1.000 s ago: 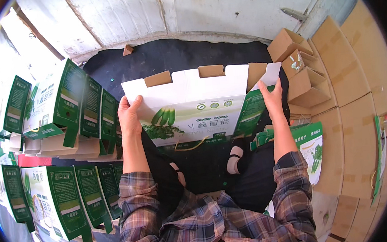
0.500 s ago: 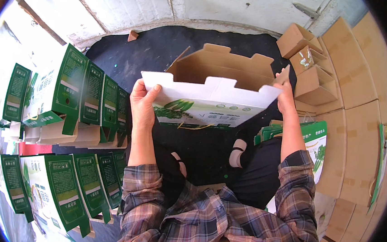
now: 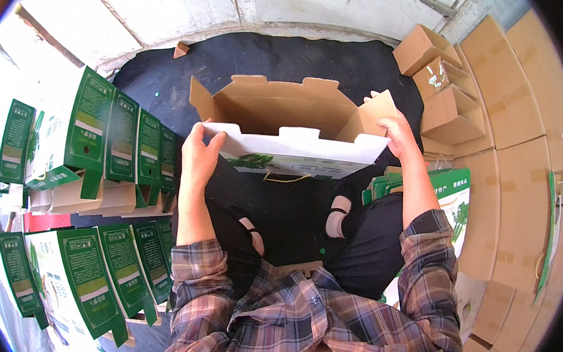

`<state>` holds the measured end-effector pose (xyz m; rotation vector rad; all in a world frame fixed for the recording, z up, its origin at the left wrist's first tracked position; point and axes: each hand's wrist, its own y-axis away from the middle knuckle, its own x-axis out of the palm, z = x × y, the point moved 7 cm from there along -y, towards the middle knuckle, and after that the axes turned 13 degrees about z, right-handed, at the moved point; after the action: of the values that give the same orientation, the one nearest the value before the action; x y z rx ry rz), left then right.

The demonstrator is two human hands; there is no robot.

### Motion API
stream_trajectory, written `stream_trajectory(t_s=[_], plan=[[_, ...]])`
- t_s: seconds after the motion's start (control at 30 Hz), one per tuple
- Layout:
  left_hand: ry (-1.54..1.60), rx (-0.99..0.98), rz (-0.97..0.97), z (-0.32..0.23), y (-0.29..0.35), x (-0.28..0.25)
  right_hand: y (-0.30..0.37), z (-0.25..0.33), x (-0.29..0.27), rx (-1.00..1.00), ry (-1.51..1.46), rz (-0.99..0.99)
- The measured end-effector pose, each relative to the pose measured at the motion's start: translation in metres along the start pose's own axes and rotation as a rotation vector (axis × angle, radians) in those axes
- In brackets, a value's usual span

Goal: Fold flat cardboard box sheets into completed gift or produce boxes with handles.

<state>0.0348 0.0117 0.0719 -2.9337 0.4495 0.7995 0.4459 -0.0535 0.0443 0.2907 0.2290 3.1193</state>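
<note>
**One carton held up, spread open at the top, flaps unfolded**

Carton [image 3: 299, 149] is in mid-air over the black sheet [image 3: 278, 54] on the floor, in front of the person's knees. White, printed front turned to the wearer and tilted; bare brown inside showing. Yellow cord [image 3: 285, 178] hangs at the front panel.

Progress, as I judge it: walls are spread apart into a box shape, so the opening-out looks done or nearly so. Unfinished: the rim. Notched tabs stand up along front and back edges; an end flap [image 3: 204, 99] at far left and an end flap [image 3: 377, 112] at right both stick up, none tucked in. Underside hidden; no saying whether the bottom is closed.

Left hand [image 3: 198, 153]: grasping the front left corner. Thumb lies on the white front, the other fingers wrap round the corner, partly out of sight. Gap between them little more than the board.

Right hand [image 3: 397, 134]: grasping the right end. Thumb on the brown inner face of that flap, fingertips showing past its outer edge. Grip narrow, board pinched between; pressure not readable.

Round about: green cartons, already standing in box form, in two tiers at left, upper row [image 3: 79, 126] and lower row [image 3: 91, 277]. By the right knee, flat cartons [image 3: 452, 195], green and white, seemingly not yet spread. Brown boxes [image 3: 452, 116] beyond them at right.
</note>
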Motion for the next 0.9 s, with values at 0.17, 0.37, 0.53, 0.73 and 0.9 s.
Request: stream_trajectory(t_s=[0.17,0.37,0.53,0.73,0.9], plan=[[-0.310,-0.285,-0.021,0.001,0.001,0.000,-0.003,0.001,0.002,0.000,-0.031,0.007],[-0.610,-0.246,-0.154,-0.006,-0.003,0.013,-0.003,0.004,0.004,-0.068,0.093,-0.032],[-0.795,-0.232,-0.109,-0.017,-0.003,0.031,0.002,0.019,-0.001,-0.206,0.295,-0.112],[-0.875,-0.086,-0.124,-0.024,-0.002,0.044,0.000,0.019,0.023,-0.226,0.542,-0.064],[-0.895,0.016,-0.145,-0.025,-0.001,0.052,0.001,0.025,0.052,-0.232,0.991,-0.015]])
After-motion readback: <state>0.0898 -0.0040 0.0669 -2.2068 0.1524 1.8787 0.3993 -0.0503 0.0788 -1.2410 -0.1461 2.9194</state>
